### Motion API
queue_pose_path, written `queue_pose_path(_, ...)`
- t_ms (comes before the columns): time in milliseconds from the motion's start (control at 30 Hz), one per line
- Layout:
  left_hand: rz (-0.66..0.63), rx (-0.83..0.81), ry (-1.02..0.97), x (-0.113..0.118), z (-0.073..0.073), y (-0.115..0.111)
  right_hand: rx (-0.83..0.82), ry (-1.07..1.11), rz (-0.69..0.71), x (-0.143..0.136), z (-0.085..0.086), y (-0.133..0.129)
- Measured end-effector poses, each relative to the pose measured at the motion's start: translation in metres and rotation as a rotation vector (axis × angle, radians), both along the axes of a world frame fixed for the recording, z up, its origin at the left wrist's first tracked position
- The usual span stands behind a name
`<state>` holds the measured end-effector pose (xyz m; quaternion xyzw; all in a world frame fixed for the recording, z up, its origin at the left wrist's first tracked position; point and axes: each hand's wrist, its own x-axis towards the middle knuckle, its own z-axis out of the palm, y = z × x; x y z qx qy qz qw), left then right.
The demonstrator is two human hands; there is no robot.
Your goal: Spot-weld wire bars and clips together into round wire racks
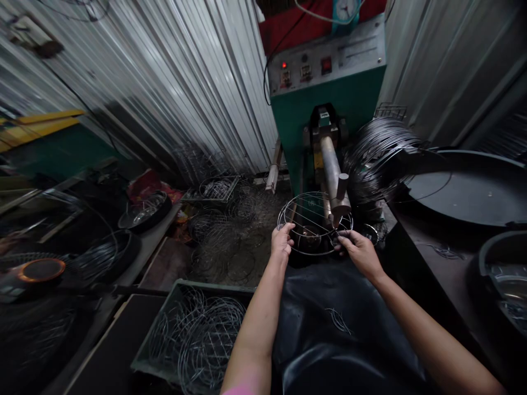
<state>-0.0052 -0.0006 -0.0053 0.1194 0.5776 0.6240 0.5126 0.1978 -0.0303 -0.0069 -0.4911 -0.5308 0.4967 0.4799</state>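
Note:
A round wire rack (310, 211) with parallel cross wires is held level in front of the green machine (329, 93). My left hand (282, 240) is closed on the left side of its rim. At the right side of the rim, my right hand (357, 249) pinches the wire near the pointed tip under the machine's metal arm (333, 170). Whether it also holds a small separate piece is too small to tell. Several short curved wires (338, 321) lie on the dark apron (321, 296) over my lap.
A green crate (142, 351) of wire rings stands at the lower left, with more wire pieces on the floor. To the right are a wire coil (379, 153), a large round pan (473, 189) and a black tub (477, 274).

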Motion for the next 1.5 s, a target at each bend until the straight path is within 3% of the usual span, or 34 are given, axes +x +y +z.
queue_pose_path(300,0.003,-0.070,-0.005,0.002,-0.006,0.001,0.013,-0.033,0.009,0.001,0.004,0.003)
queue_pose_path(467,-0.215,-0.180,0.020,-0.020,-0.001,0.005,-0.010,-0.012,-0.127,0.022,0.000,-0.018)
queue_pose_path(567,-0.298,-0.191,0.008,-0.028,0.002,0.013,-0.020,-0.058,-0.024,0.023,0.002,-0.034)
queue_pose_path(667,-0.247,-0.112,-0.042,-0.025,-0.002,0.013,-0.020,-0.046,0.112,0.005,0.008,-0.039)
queue_pose_path(867,-0.021,-0.009,-0.050,-0.011,-0.009,-0.009,-0.046,0.021,0.087,-0.028,0.009,-0.035)
queue_pose_path(1033,0.011,0.019,-0.056,-0.002,0.000,-0.010,-0.133,-0.028,0.064,0.000,0.013,-0.041)
queue_pose_path(1200,0.028,0.025,-0.039,0.010,0.005,-0.008,-0.156,0.087,0.000,0.028,0.010,-0.038)
queue_pose_path(1367,0.056,-0.015,-0.048,0.014,0.003,-0.011,-0.151,0.137,-0.024,0.032,0.012,-0.033)
queue_pose_path(1500,0.061,-0.011,-0.032,0.016,0.003,-0.013,-0.063,0.209,-0.057,0.020,0.015,-0.032)
